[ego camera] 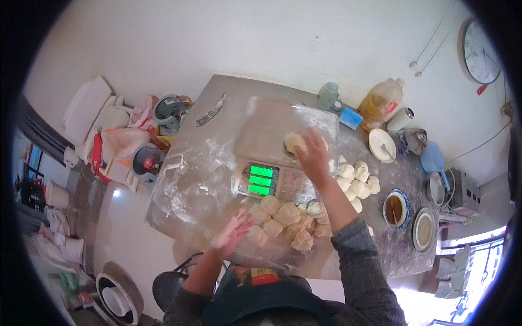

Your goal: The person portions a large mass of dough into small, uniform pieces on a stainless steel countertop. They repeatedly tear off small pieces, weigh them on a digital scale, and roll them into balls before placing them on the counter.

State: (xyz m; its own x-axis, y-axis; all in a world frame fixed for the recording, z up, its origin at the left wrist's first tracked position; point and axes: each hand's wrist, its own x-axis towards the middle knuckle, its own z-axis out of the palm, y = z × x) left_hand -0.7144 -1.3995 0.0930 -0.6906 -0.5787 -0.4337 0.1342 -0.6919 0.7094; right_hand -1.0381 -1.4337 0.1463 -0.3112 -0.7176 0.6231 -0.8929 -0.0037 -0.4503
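Note:
My right hand [314, 157] is over the steel pan [265, 130] of a digital scale, blurred. A dough lump [294, 143] sits on the pan against its thumb side, and a bit of pale dough [324, 142] shows on the other side. Whether the fingers grip any dough is hard to see. The scale's display [261, 179] glows green, with a keypad [291, 185] beside it. My left hand [234, 230] hovers near the table's front edge, empty, fingers apart. Just right of it lies a group of dough pieces [286, 214]. More dough pieces [359, 179] are heaped right of the scale.
Flour dusts the table [175, 195]. A curved blade [211, 110] lies at the back left. To the right stand an oil jug [381, 102], a glass jar [327, 95], a blue box [350, 118], a plate [376, 144] with a utensil, and a bowl of brown sauce [394, 210].

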